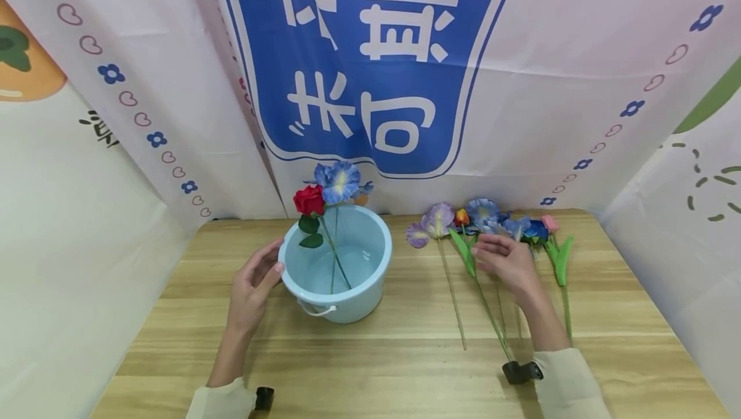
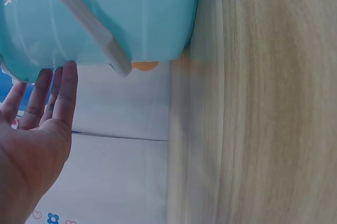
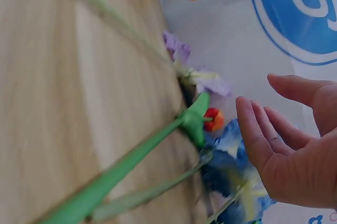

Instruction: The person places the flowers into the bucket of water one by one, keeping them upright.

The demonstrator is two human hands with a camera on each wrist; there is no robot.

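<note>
A light blue bucket [image 1: 365, 300] stands upright on the table, with a red rose [image 1: 309, 200] and a blue iris [image 1: 340, 182] leaning in it. My left hand [image 1: 255, 287] rests its straight fingertips against the bucket's left side; the left wrist view shows the palm [image 2: 37, 148] free of any object. Over the flowers on the right hovers my right hand [image 1: 508, 263], fingers slightly bent and holding nothing. Closest to it are an orange-red tulip [image 1: 461, 217] with green leaves and another blue iris [image 1: 483, 213]. A purple iris [image 1: 438, 219] lies to their left.
Farther right lie a dark blue flower [image 1: 536, 231] and a pink tulip [image 1: 550, 223], stems toward me. A white handle [image 1: 317, 309] hangs at the bucket's front. Behind the wooden table [image 1: 405, 374] hangs a printed cloth [image 1: 521, 129].
</note>
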